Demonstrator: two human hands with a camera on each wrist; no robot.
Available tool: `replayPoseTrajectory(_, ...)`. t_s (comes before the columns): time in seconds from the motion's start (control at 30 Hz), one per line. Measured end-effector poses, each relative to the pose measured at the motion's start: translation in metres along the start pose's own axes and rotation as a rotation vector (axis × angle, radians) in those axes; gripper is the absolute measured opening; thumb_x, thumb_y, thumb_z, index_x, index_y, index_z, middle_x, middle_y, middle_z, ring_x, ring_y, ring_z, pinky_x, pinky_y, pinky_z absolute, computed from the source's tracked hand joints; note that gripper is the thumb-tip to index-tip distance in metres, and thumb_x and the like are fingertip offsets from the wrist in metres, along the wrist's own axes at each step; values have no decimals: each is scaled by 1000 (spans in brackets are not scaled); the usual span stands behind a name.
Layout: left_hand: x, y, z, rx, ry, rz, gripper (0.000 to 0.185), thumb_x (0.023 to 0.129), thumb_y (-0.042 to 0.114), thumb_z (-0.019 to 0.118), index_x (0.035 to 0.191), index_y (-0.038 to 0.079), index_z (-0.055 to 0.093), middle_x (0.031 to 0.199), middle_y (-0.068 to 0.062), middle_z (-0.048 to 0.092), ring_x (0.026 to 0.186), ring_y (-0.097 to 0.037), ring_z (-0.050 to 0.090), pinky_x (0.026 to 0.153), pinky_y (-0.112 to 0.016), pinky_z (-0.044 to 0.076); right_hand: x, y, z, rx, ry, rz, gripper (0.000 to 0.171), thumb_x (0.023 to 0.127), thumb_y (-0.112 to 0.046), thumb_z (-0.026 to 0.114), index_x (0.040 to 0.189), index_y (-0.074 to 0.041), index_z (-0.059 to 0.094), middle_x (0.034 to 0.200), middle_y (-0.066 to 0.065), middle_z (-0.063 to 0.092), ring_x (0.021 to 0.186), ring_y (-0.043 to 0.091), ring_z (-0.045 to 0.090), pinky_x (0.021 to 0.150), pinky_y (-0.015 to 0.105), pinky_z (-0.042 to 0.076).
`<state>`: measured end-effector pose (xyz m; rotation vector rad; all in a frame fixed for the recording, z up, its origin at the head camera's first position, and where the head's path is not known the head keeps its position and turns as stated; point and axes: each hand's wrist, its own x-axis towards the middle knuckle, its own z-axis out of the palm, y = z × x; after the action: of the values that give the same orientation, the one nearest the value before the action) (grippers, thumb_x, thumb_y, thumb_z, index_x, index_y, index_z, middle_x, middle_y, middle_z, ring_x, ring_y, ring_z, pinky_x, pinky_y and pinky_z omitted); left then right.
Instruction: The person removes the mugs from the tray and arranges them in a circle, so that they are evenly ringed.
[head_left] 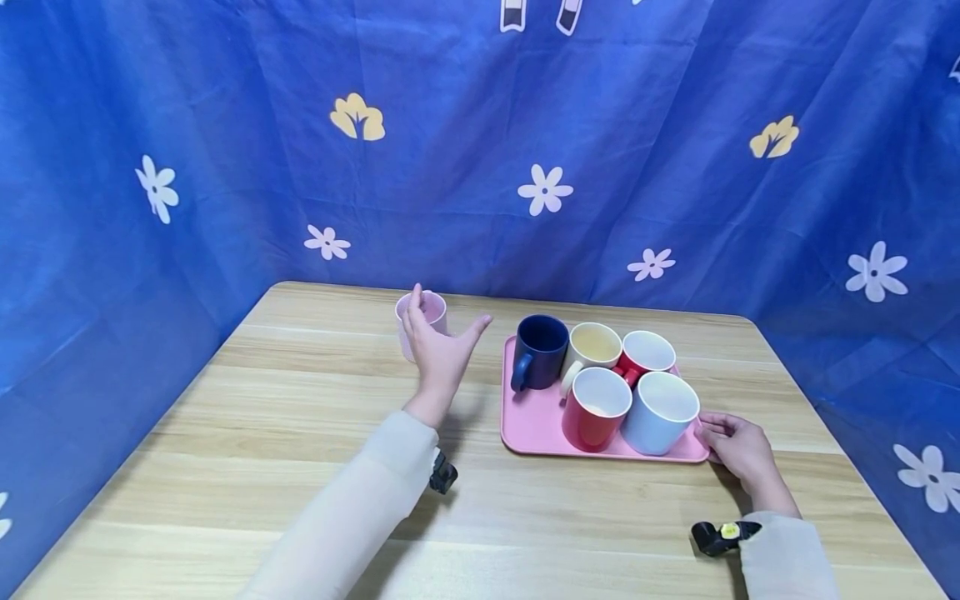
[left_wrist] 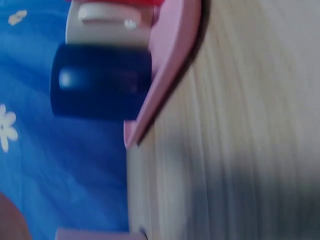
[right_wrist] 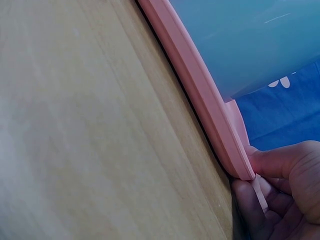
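Observation:
My left hand (head_left: 438, 354) has its thumb and fingers spread wide, overlapping a pale pink mug (head_left: 435, 308) at the table's back left in the head view; no grip on the mug shows. To the right lies a pink tray (head_left: 532, 429). It carries a navy mug (head_left: 542, 354), a cream mug (head_left: 596, 343), a rear red mug (head_left: 648, 352), a front red mug (head_left: 588, 423) and a light blue mug (head_left: 648, 425). At the tray's near right corner my right hand (head_left: 738, 450) pinches the rim, thumb above and fingers below in the right wrist view.
Everything stands on a light wooden table (head_left: 300, 467). A blue curtain (head_left: 450, 167) with white flowers hangs close behind its back edge and along both sides. A small black camera (head_left: 442, 473) sits at the left wrist, another black camera (head_left: 712, 539) at the right.

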<state>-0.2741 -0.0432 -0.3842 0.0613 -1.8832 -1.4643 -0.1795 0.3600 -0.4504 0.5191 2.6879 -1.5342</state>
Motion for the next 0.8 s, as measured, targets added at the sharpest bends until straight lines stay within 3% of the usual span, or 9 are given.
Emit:
replayPoseTrajectory(0.27, -26, 19, 13, -110, -96, 64, 105, 59, 25, 92, 142, 0, 33, 134, -18, 41, 122, -32, 39, 103, -37, 33, 0, 1, 0, 6, 1, 13, 39, 93, -6, 57, 125, 13, 50, 102, 16, 65, 73, 2, 59, 62, 24, 54)
replayPoseTrajectory(0.57, -55, 40, 22, -120, -239, 37, 105, 59, 29, 92, 143, 5, 33, 133, -13, 42, 122, -26, 39, 100, -41, 35, 1, 2, 0, 17, 2, 7, 39, 92, -6, 57, 125, 14, 50, 99, 12, 66, 72, 1, 59, 62, 24, 54)
replayPoseTrajectory(0.8, -74, 45, 29, -132, -341, 43, 102, 61, 27, 91, 143, 8, 34, 134, -12, 41, 122, -29, 43, 100, -42, 40, 0, 0, 0, 20, -4, 7, 39, 92, -6, 57, 126, 14, 49, 100, 13, 65, 73, 1, 59, 63, 24, 54)
